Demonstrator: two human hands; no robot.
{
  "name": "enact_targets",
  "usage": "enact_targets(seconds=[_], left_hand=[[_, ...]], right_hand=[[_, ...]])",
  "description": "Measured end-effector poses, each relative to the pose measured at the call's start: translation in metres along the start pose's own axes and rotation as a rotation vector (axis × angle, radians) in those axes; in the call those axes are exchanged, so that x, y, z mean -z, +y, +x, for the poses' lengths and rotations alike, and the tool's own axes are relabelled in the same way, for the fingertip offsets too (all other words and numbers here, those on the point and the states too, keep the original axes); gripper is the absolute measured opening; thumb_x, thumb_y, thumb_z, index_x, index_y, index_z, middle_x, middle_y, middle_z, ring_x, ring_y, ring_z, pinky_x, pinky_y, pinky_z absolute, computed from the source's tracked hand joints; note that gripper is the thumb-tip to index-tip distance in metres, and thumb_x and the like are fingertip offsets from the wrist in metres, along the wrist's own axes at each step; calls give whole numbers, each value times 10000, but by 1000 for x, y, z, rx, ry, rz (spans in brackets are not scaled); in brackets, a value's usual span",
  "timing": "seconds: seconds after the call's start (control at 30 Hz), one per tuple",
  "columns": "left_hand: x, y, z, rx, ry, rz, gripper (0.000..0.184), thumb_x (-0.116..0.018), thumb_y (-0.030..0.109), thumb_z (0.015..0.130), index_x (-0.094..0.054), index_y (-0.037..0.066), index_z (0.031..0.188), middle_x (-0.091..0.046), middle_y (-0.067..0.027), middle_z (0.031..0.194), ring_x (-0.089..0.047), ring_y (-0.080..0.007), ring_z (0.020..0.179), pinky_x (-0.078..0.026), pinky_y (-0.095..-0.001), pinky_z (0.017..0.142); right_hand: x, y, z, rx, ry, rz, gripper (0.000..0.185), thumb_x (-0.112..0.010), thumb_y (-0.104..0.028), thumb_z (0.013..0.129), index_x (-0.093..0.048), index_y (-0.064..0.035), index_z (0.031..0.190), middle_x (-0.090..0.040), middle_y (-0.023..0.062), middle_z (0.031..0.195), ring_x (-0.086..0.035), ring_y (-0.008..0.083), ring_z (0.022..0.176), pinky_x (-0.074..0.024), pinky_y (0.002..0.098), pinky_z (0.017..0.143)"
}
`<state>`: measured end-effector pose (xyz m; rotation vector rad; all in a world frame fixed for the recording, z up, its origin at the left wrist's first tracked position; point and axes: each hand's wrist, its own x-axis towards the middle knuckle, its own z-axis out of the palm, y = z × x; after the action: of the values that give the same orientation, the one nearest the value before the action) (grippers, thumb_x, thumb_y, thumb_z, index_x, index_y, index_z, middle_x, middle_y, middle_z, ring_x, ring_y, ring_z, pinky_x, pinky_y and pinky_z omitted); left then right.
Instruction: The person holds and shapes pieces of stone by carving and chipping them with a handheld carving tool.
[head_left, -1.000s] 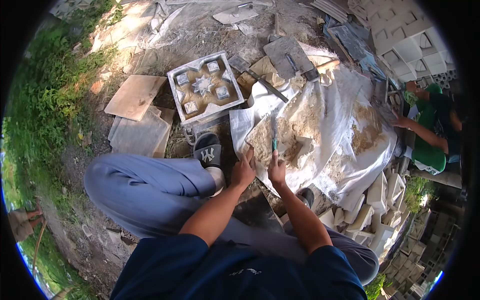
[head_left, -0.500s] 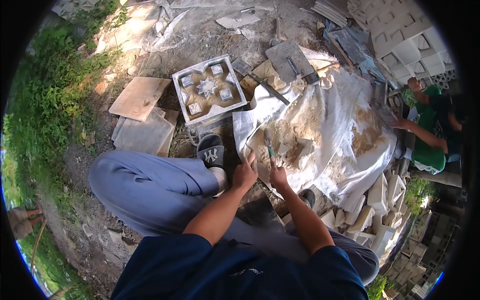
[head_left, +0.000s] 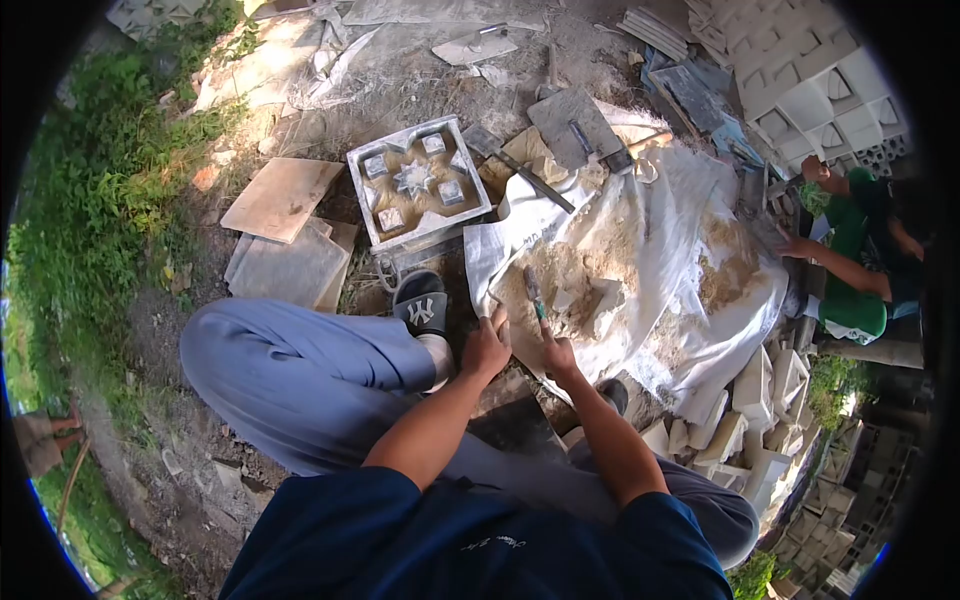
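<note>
My right hand [head_left: 559,357] is closed round the green handle of a small trowel [head_left: 534,288]. Its narrow blade points away from me, over crumbly tan cement mix [head_left: 590,265] with several lumps in it. This mix lies on a wrinkled white sack sheet [head_left: 485,262]. At the sheet's near left edge, my left hand [head_left: 486,347] is closed with the edge apparently pinched in its fingers, which are partly hidden. Beyond my left foot stands a square metal mould [head_left: 362,200] with a star-shaped centre, holding wet-looking tan material.
Flat boards [head_left: 285,200] are stacked left of the mould. A long flat bar [head_left: 540,185] and a dark plate with a handle [head_left: 577,128] lie behind the mix. Pale block pieces [head_left: 735,435] sit to the right, where a co-worker's arm [head_left: 840,262] reaches in. Patterned blocks [head_left: 830,90] stand behind.
The trowel and my right hand have shifted slightly toward me. My left hand has moved a little left and stays at the sheet's edge. The mould has not moved.
</note>
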<state>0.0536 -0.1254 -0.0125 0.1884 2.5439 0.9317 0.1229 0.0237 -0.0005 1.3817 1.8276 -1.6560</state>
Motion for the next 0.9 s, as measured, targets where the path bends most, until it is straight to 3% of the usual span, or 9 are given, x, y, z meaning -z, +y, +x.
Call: enact_targets(seconds=[0.17,0.23,0.27,0.3,0.5,0.57,0.63,0.7,0.9], left_hand=[[30,27,-16,38,-28,-38,414,-519,324,910,-479,2,1166,-611,-361,863,-600,-511,832,-483,-574,730],[21,17,-15,41,-27,-24,418,-511,331,911,-472,-1,1161,-621,-347,863,-613,-500,817,-494,-565,724],[15,12,-10,32,-23,-7,422,-503,338,913,-465,-5,1156,-632,-333,863,-625,-489,802,-505,-557,718],[14,11,-8,20,-23,-5,422,-503,338,913,-465,-5,1156,-632,-333,863,-625,-489,802,-505,-557,718],[26,17,-12,53,-54,23,427,-499,354,918,-471,-5,1147,-630,-336,869,-620,-499,818,-507,-551,735],[24,19,-13,40,-56,12,424,-501,368,922,-476,-15,1102,-627,-342,857,-623,-497,806,-511,-547,718],[18,17,-15,43,-32,21,430,-502,364,922,-471,-20,1114,-627,-342,851,-624,-494,796,-512,-547,709],[9,14,-11,18,-9,34,437,-502,361,922,-467,-25,1125,-626,-342,845,-625,-492,785,-513,-548,701],[11,17,-11,50,6,32,409,-502,365,925,-476,-6,1094,-630,-330,826,-629,-486,776,-513,-549,690]], right_hand=[[-7,10,23,209,-87,227,657,-496,-537,944,-453,-45,510,-380,-11,463,-322,98,418,-247,329,377],[-15,16,30,490,1,158,587,-476,-550,947,-349,-148,538,-322,-44,455,-325,74,350,-218,294,318],[-16,13,25,507,143,-62,620,-464,-575,940,-358,-123,528,-342,-30,452,-342,98,331,-230,304,308],[-10,-4,8,58,-11,-59,644,-458,-596,931,-368,-105,526,-351,-20,451,-362,119,330,-242,310,309],[-11,7,23,172,-13,29,603,-476,-598,922,-376,-131,554,-378,-21,461,-348,111,325,-235,291,302],[-14,11,25,232,-148,379,577,-489,-591,921,-388,-141,574,-395,-16,473,-348,103,335,-235,288,308],[-17,21,35,317,-111,327,576,-489,-595,919,-419,-126,593,-420,-4,488,-365,109,347,-249,298,317],[-16,21,40,92,63,-139,598,-484,-604,917,-441,-111,582,-447,8,498,-371,115,349,-261,304,324],[-16,11,29,219,23,-39,660,-460,-587,937,-381,-121,476,-367,-14,442,-387,89,409,-262,292,359]])
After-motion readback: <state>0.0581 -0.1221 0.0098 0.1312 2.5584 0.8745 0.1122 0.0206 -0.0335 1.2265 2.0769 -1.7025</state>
